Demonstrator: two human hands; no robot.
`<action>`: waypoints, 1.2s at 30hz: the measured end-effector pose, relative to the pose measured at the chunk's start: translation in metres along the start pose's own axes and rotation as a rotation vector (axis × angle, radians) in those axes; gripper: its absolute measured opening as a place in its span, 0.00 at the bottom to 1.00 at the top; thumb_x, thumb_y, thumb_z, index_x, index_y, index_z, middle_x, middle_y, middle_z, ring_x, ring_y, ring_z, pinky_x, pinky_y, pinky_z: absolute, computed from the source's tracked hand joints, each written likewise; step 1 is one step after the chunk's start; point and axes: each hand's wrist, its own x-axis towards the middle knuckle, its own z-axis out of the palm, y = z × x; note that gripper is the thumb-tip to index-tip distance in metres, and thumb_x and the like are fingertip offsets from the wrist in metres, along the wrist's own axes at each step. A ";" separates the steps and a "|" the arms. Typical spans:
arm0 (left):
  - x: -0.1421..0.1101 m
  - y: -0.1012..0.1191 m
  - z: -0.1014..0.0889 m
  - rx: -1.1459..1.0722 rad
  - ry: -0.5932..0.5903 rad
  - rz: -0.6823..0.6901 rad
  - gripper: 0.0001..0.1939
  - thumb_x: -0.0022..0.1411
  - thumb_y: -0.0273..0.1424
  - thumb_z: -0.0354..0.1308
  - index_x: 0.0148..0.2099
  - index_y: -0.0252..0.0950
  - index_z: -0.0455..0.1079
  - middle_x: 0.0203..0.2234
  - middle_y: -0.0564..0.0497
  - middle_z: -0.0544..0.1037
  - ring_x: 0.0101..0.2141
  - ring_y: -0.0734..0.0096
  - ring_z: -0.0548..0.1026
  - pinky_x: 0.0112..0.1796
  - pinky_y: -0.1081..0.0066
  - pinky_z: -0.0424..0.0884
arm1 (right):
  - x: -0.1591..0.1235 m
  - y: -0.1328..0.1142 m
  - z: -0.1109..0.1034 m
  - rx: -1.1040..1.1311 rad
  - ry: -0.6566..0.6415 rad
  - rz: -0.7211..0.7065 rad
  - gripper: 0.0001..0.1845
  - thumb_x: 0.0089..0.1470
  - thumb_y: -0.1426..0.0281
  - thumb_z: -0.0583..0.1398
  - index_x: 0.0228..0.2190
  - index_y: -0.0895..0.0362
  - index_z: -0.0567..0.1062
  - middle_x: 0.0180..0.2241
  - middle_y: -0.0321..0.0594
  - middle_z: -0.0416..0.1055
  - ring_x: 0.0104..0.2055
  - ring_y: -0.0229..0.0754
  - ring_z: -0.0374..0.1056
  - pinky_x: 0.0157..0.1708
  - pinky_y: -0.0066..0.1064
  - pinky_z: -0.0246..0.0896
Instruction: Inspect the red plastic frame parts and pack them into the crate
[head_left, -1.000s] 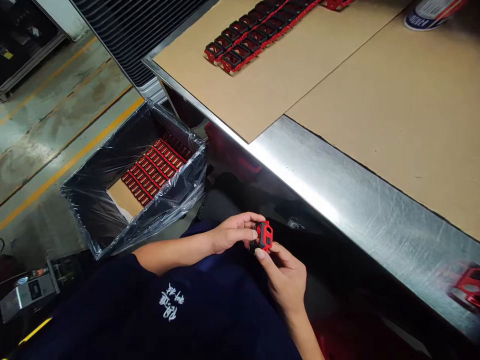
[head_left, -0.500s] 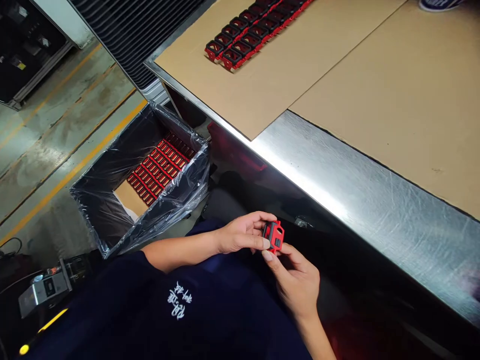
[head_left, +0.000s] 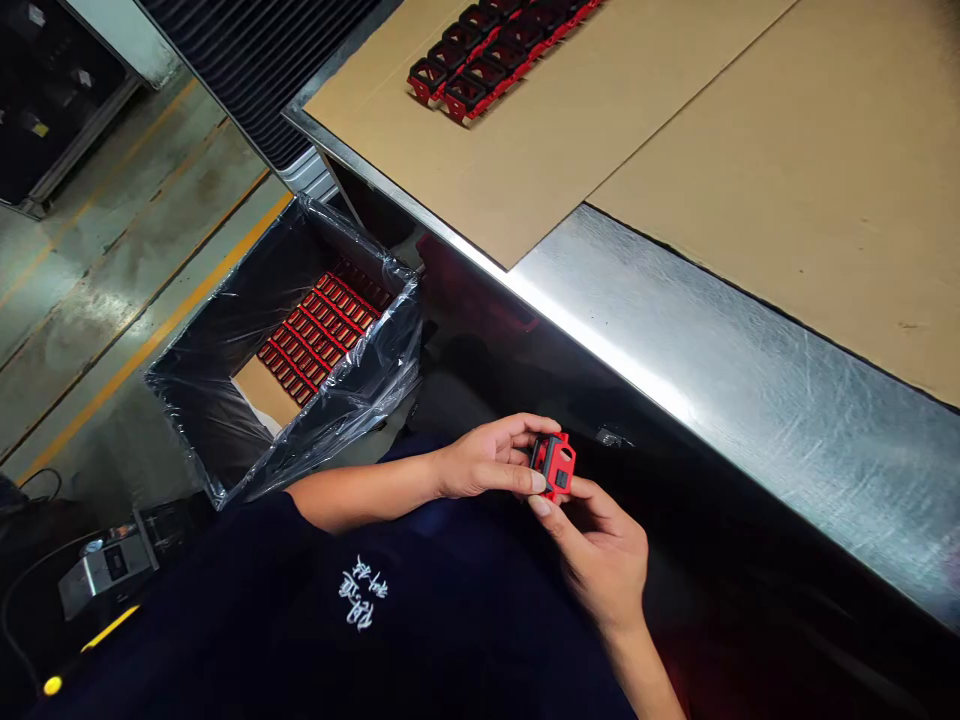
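Between my two hands is a small red-and-black bracket-like part (head_left: 560, 468), with a round hole in its red face and a black block below the hole. My left hand (head_left: 495, 462) grips it from the left, thumb along the near side and fingers behind. From below, my right hand (head_left: 604, 545) pinches its lower end between thumb and fingers. The part is held in front of my body, short of the table's edge. Similar red-and-black parts (head_left: 487, 70) stand in two rows on the cardboard sheet (head_left: 517, 185) at the table's far side.
Left of the metal table (head_left: 630, 335) is a bin lined with clear plastic (head_left: 191, 385). Rows of red-and-black parts (head_left: 322, 335) and a cardboard piece (head_left: 266, 393) lie in it. A metal device (head_left: 112, 570) is at lower left; a second cardboard sheet (head_left: 787, 200) covers the table's right.
The view has shifted slightly. Both hands keep the same hold on the part, which appears a little further right. A shoe-like item at the top right has gone out of view.
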 end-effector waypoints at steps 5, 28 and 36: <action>-0.001 -0.002 -0.001 -0.003 -0.008 0.003 0.36 0.47 0.35 0.76 0.58 0.40 0.69 0.47 0.45 0.75 0.37 0.73 0.76 0.42 0.68 0.71 | -0.003 0.011 -0.002 -0.021 0.013 0.027 0.11 0.48 0.62 0.72 0.33 0.54 0.82 0.25 0.37 0.77 0.26 0.39 0.71 0.31 0.29 0.69; 0.001 -0.006 -0.004 0.052 -0.039 0.024 0.34 0.48 0.27 0.72 0.58 0.38 0.68 0.44 0.49 0.74 0.31 0.80 0.71 0.38 0.71 0.68 | -0.003 0.013 -0.004 -0.042 0.003 0.079 0.14 0.43 0.60 0.73 0.31 0.55 0.83 0.28 0.41 0.81 0.28 0.44 0.76 0.32 0.29 0.74; 0.003 -0.008 -0.004 0.068 -0.045 0.028 0.36 0.47 0.28 0.73 0.59 0.38 0.67 0.43 0.49 0.74 0.31 0.79 0.71 0.38 0.70 0.68 | -0.003 0.010 -0.002 -0.041 0.033 0.080 0.16 0.42 0.59 0.74 0.32 0.55 0.83 0.29 0.41 0.81 0.30 0.46 0.77 0.33 0.31 0.75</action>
